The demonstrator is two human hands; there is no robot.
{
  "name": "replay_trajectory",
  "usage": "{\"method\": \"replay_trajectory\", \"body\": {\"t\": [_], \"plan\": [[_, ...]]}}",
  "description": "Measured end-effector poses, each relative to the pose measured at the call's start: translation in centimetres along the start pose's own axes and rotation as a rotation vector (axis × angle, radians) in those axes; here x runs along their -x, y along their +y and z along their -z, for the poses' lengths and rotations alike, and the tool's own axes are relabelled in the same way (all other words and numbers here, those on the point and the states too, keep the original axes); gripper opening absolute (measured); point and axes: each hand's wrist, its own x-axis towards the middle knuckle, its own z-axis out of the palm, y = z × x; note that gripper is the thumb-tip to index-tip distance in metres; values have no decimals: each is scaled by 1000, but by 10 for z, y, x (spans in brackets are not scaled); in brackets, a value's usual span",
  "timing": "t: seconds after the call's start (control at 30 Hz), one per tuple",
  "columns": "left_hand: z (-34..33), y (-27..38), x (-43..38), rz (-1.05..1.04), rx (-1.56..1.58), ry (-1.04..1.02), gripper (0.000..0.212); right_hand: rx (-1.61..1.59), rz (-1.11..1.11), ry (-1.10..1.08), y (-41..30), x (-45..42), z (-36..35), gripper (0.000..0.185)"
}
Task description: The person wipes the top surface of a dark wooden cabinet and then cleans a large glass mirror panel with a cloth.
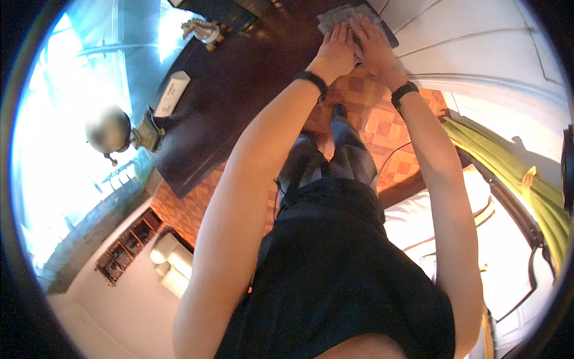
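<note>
A crumpled grey cloth lies on the far right end of a dark wooden tabletop. My left hand presses on the cloth's near edge, its fingers stretched forward. Beside it, almost touching, my right hand holds the cloth down with its fingers over the top. Both wrists wear a dark band. Part of the cloth is hidden beneath the hands.
A horse figurine, a white object bearing writing and a round object on a stand line the table's window side. White panels rise at the right. Below is a parquet floor; a bed stands at lower right.
</note>
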Motion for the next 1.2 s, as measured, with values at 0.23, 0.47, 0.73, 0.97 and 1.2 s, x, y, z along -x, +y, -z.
{"method": "replay_trajectory", "body": {"t": [0.23,0.47,0.73,0.97,1.2], "plan": [[-24,26,42,42,-141,177,68,23,-39,41,-15,32,-15,71],[-3,1,223,184,81,148,72,-39,217,-387,-144,59,-15,75],[2,-70,477,519,217,299,78,46,770,-728,-367,26,-82,89],[22,-131,652,993,282,591,80,-39,1141,-711,-602,-6,-184,90],[11,-214,775,1277,122,850,74,-132,1205,-460,-797,22,-278,89]]}}
